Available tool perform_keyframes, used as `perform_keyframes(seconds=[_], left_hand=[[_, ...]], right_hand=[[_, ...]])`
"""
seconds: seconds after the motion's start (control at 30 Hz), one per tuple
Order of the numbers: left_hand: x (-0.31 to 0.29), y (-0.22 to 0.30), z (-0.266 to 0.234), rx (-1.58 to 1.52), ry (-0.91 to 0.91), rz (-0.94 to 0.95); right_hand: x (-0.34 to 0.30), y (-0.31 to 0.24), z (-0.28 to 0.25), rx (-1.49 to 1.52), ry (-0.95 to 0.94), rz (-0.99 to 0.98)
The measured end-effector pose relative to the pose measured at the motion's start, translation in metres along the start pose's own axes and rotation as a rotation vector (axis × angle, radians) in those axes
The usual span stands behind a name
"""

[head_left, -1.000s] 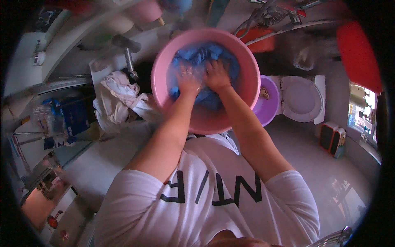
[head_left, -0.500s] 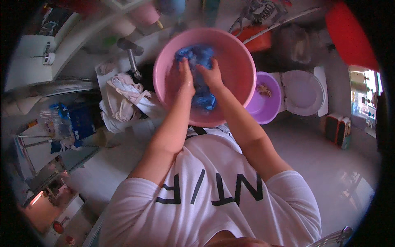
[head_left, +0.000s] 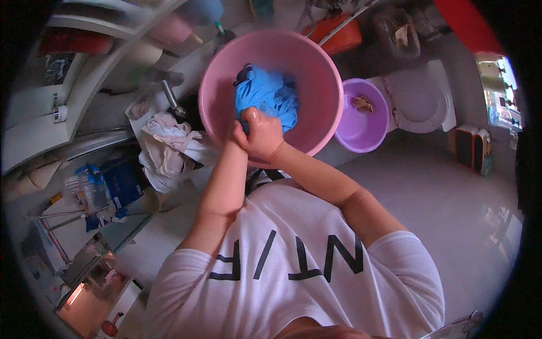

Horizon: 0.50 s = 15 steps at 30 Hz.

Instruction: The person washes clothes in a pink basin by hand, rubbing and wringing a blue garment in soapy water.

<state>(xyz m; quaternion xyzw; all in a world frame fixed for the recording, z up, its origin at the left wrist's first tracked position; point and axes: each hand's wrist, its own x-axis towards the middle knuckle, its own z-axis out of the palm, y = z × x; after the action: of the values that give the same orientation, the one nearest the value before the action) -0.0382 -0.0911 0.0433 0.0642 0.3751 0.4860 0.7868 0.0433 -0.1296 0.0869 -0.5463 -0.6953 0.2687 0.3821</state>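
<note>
A wet-looking blue garment (head_left: pixel 268 93) lies bunched inside a large pink basin (head_left: pixel 333 85), with a dark edge at its upper left. My right hand (head_left: pixel 263 133) is closed in a fist at the near end of the garment. Pressed against it from the left is my left hand (head_left: pixel 239 135), curled at the same end, its fingers partly hidden behind the right one. Both hands are together over the near side of the basin, and the cloth spreads away from them.
To the right stands a purple basin (head_left: pixel 347 141) holding a small beige clump (head_left: pixel 362 103), beside a white toilet (head_left: pixel 420 110). Pale clothes (head_left: pixel 169 141) are heaped on the left near a faucet (head_left: pixel 172 99). An orange-red container (head_left: pixel 333 35) sits beyond the pink basin.
My hands, earlier apart with spread fingers on the garment deep in the basin, have come together nearer my body and closed on its near end. The garment shows brighter and bulkier.
</note>
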Motion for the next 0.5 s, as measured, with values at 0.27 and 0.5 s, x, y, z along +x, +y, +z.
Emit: perform_keyframes(seconds=[0.27, 0.5], left_hand=[[0.004, 0.007, 0.014, 0.765, 0.242, 0.210], [-0.008, 0.031, 0.009, 1.741, 0.587, 0.503]], right_hand=[[0.066, 0.070, -0.038, -0.248, 0.183, 0.267], [0.073, 0.085, -0.070, -0.277, 0.254, 0.533]])
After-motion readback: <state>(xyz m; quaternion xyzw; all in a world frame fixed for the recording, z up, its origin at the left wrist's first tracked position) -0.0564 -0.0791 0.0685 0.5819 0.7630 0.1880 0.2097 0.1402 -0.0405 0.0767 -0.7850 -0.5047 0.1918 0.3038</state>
